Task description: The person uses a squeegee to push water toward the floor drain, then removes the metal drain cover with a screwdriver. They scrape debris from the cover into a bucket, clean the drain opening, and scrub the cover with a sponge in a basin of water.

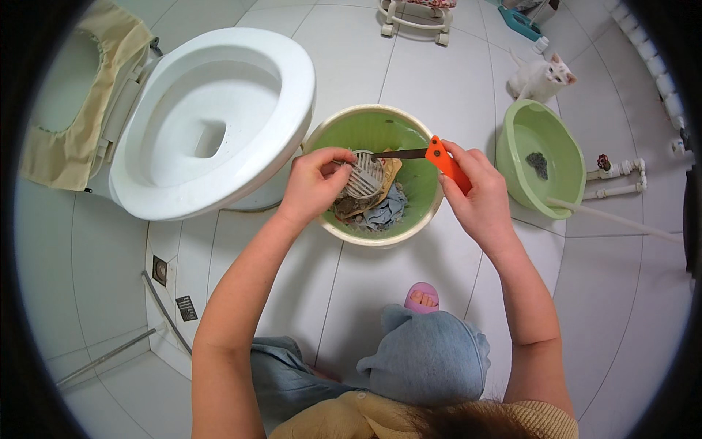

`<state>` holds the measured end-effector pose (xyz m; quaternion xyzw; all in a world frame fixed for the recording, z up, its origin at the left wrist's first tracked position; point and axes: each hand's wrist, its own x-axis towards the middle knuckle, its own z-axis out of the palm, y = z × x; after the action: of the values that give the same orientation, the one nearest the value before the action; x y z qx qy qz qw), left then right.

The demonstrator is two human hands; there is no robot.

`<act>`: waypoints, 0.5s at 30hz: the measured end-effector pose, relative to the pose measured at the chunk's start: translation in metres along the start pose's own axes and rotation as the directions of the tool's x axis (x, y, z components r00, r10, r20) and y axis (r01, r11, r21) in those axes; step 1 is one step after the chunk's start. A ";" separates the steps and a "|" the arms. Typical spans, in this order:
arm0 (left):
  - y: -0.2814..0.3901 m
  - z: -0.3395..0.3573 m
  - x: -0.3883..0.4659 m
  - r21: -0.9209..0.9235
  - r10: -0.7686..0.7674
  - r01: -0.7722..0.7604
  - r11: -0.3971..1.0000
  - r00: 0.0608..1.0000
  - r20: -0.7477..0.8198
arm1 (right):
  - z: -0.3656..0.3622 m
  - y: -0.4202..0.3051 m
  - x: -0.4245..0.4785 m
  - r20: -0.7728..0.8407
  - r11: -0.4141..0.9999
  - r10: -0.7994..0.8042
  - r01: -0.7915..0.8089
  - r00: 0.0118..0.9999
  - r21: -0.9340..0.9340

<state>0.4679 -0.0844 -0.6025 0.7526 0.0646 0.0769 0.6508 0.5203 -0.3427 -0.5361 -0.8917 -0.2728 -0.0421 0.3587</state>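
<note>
My left hand pinches the rim of a round, slotted drain cover, pale and stained with dirt. In my right hand is the orange handle of a knife. Its narrow dark blade points left, and the tip is at the cover's upper edge; whether it touches a slot is hard to tell. Both hands are over a green waste bin with a cream rim. Inside the bin lie a crumpled blue-grey cloth or wipe, a tan wrapper and dirty debris, partly hidden by the cover.
A white toilet stands left of the bin. To the right, a green basin holds a dark clump; a white cat is behind it. A square floor drain and loose dark grate are lower left.
</note>
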 end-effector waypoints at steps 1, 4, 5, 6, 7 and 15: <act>-0.001 -0.001 -0.001 0.042 0.008 -0.008 0.999 1.000 0.008 | 0.002 -0.002 0.001 0.003 1.000 -0.013 0.013 1.000 0.010; -0.004 0.001 0.000 0.120 0.063 -0.067 0.991 0.997 0.034 | 0.008 -0.005 0.007 0.005 0.999 -0.040 0.040 0.999 0.027; -0.003 0.004 -0.001 0.119 0.103 -0.107 0.987 0.994 0.038 | 0.011 -0.005 0.011 0.003 0.999 -0.043 0.043 0.999 0.029; -0.002 0.006 -0.002 0.119 0.141 -0.146 0.982 0.989 0.042 | 0.012 -0.005 0.012 0.002 0.998 -0.047 0.046 0.999 0.033; 0.001 0.008 -0.002 0.154 0.158 -0.161 0.975 0.987 0.032 | 0.013 -0.005 0.013 0.007 0.998 -0.062 0.062 0.998 0.008; 0.004 0.005 -0.002 0.322 0.282 -0.258 0.911 0.959 -0.029 | 0.010 0.002 0.009 -0.096 0.975 -0.100 0.078 0.990 -0.210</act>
<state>0.4666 -0.0898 -0.5996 0.8449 -0.0043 0.1828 0.5027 0.5278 -0.3334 -0.5423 -0.9073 -0.2875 -0.1335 0.2763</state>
